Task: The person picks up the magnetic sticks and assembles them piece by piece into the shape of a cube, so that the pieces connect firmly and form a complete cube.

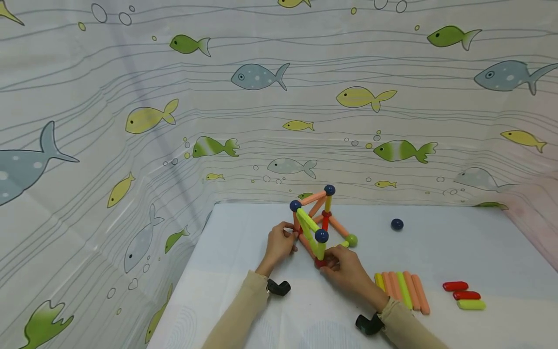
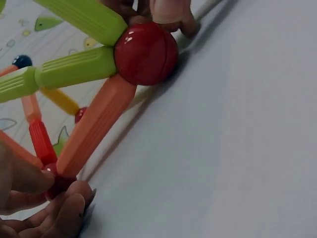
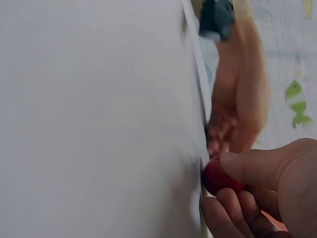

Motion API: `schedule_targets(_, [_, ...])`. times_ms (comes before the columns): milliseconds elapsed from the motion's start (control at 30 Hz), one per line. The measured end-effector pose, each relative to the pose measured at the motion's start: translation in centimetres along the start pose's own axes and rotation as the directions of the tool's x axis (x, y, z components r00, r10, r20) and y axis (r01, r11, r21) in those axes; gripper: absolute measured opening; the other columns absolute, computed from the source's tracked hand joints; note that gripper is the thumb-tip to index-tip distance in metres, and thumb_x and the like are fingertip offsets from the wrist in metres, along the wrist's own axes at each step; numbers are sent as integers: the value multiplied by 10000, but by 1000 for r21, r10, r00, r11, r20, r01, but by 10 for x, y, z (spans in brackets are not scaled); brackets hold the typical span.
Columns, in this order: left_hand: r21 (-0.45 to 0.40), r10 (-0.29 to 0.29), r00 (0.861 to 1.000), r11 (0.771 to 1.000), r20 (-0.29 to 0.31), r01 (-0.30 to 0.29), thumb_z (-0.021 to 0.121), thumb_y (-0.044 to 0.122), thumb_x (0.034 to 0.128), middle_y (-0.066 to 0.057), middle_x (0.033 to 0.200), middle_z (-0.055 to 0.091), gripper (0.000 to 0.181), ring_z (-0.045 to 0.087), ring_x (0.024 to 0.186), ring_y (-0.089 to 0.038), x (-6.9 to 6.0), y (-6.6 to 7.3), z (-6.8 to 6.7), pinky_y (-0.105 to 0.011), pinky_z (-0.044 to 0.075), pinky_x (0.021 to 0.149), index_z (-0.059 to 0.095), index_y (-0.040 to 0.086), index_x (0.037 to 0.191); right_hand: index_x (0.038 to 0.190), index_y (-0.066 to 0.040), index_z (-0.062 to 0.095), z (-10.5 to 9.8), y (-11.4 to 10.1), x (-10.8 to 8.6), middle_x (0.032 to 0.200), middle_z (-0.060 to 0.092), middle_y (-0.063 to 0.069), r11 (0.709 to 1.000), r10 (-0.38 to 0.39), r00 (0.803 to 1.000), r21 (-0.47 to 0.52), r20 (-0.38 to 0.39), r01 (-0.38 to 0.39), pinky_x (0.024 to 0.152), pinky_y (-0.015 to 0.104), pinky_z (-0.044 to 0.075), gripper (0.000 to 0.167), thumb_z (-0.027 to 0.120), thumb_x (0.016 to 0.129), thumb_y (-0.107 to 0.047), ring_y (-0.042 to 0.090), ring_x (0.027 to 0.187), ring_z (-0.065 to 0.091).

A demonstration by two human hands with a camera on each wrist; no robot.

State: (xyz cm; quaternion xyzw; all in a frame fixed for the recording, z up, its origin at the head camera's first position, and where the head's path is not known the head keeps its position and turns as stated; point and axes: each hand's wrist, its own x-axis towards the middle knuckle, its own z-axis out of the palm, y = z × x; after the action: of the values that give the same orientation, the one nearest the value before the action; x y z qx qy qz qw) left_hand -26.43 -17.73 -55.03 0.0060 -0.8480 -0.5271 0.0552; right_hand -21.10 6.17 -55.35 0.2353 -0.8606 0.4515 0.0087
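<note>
A frame of magnetic building sticks and balls stands on the table, with blue balls (image 1: 321,236) on top and red balls below. My left hand (image 1: 280,242) pinches a red ball (image 2: 57,179) at its left lower corner. At the front corner, my right hand (image 1: 346,269) grips another red ball (image 3: 220,176) between thumb and fingers. An orange stick (image 2: 96,126) joins these two balls. Lime green sticks (image 2: 79,67) rise from the front ball. On the frame's right side, a green ball (image 1: 351,240) ends an orange stick (image 1: 338,226).
Right of my right hand lies a row of orange, yellow and lime sticks (image 1: 404,290). Farther right are two red sticks (image 1: 466,295) and a short lime stick (image 1: 471,305). A loose blue ball (image 1: 397,224) sits behind them. Fish-patterned cloth (image 1: 261,121) hangs around the table.
</note>
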Motion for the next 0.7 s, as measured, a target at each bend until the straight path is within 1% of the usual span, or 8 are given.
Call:
schedule_targets(167, [-87,-66,995,994,79,72,645,57,1033,-125,821,716,284,689,525,-151,19,2,7,-278,573,497,656,-18,1307,1181,10,711,17,-9,-1,968,696,39,999,14,999,32,-37,-13,731,198,599,396,872,820,23,62,814,665])
schedule_targets(267, [-114,-79,988,989,135,94,629,45,1035,-122,834,706,308,691,535,-158,29,1,11,-295,586,503,645,-16,1337,1229,12,702,23,-12,-2,955,698,27,999,23,999,23,-43,-22,715,195,584,445,877,821,8,60,794,645])
schedule_targets(433, [-126,-88,970,985,225,119,587,56,1043,-127,892,687,371,688,552,-154,41,-2,13,-289,588,513,616,27,1412,1328,-1,662,30,-15,-1,885,683,-47,999,30,1000,-12,5,-30,659,195,537,526,874,852,-70,19,727,590])
schedule_targets(533, [-130,-83,963,984,257,120,559,68,1048,-155,948,702,407,693,564,-157,43,-3,10,-288,589,521,588,44,1453,1375,-9,630,29,-15,-1,828,661,-85,999,28,999,-37,40,-27,628,195,518,565,864,872,-110,-1,683,567])
schedule_targets(600, [-107,-54,971,991,232,81,553,93,1057,-158,985,716,414,688,560,-149,40,-3,7,-282,584,518,569,42,1467,1400,-11,612,28,-14,-1,808,649,-98,999,22,998,-51,67,-18,624,193,513,580,853,884,-123,-4,671,562])
schedule_targets(633, [-92,-31,979,994,201,50,553,107,1062,-160,1003,722,407,687,558,-148,36,-2,5,-276,578,518,566,40,1464,1413,-10,603,26,-14,0,810,649,-103,999,20,996,-52,85,-16,628,193,516,588,847,892,-131,-3,675,566])
schedule_targets(667, [-71,8,987,997,159,3,553,120,1068,-162,1015,728,396,684,556,-144,32,-2,3,-268,569,519,567,33,1454,1424,-7,593,23,-14,0,817,654,-102,999,16,994,-46,104,-11,634,197,523,596,842,897,-131,2,682,573])
schedule_targets(700, [-46,54,992,998,115,-49,554,134,1075,-165,1026,732,387,685,557,-150,26,-2,2,-263,564,525,566,24,1446,1440,-11,580,21,-13,1,830,660,-103,999,11,993,-39,121,-7,642,198,529,609,838,903,-133,6,691,580])
